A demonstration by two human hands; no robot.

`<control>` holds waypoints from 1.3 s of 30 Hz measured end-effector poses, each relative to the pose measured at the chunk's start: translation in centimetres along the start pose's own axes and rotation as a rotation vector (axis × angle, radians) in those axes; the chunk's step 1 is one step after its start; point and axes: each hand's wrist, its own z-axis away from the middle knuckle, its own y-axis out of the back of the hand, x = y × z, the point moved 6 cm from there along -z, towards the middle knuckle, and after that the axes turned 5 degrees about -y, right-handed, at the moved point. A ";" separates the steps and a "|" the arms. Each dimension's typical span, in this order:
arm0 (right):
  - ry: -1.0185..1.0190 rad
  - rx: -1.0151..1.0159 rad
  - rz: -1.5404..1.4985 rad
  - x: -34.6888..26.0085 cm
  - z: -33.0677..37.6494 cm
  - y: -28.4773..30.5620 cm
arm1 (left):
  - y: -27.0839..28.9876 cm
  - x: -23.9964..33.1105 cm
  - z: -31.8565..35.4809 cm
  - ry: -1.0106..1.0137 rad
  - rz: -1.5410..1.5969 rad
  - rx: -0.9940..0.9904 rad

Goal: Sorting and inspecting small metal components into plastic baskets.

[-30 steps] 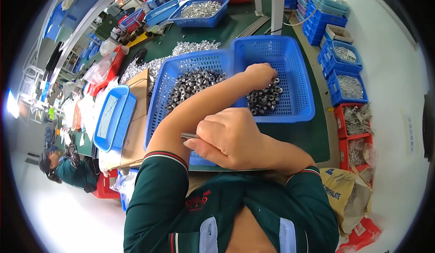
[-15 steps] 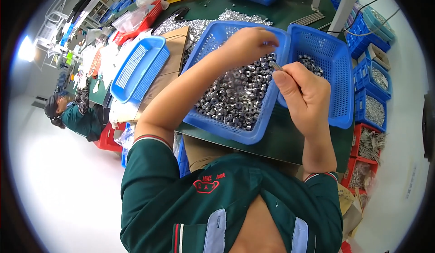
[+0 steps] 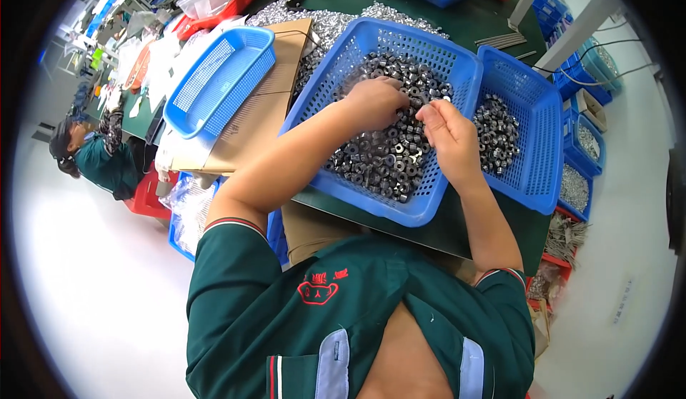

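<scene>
A blue plastic basket (image 3: 371, 202) in front of me holds a heap of small dark metal nuts (image 3: 386, 160). My left hand (image 3: 375, 102) rests in the heap with its fingers curled into the nuts. My right hand (image 3: 449, 136) hovers over the basket's right side, fingertips pinched on a small metal piece. A second blue basket (image 3: 532, 177) touches the first on the right and holds a smaller pile of the same nuts (image 3: 496, 131).
An empty blue basket (image 3: 218, 81) lies on flat cardboard (image 3: 250, 124) to the left. Loose silvery parts (image 3: 325, 24) cover the green table behind. Small blue bins (image 3: 582, 160) with parts stand at the right. Another person (image 3: 96, 156) sits far left.
My right hand has come down from the basket's right rim into the left basket, close to my left hand. The view has shifted, bringing both baskets nearer the centre.
</scene>
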 end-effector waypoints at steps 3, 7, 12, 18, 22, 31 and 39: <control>-0.001 0.030 -0.053 0.0 0.0 0.0 | 0.0 0.5 -0.2 0.006 -0.038 -0.024; 0.011 0.021 0.023 -0.1 0.3 -0.2 | 0.3 0.6 -0.3 0.004 -0.052 -0.077; 0.019 0.025 0.065 0.2 0.3 -0.2 | 0.1 1.1 -0.2 0.036 -0.068 -0.044; 0.029 0.021 0.103 -0.2 0.2 -0.4 | -0.2 1.8 0.3 -0.220 -0.147 0.193; 0.014 0.011 0.074 -0.2 0.1 -0.2 | 0.0 2.2 0.1 -0.227 -0.144 0.103; -0.088 0.021 -0.150 0.6 -0.3 0.4 | 2.3 -1.9 0.4 0.021 -0.012 0.121; -0.055 0.028 -0.244 0.9 -0.3 0.5 | 1.9 -2.9 0.6 0.104 0.065 -0.021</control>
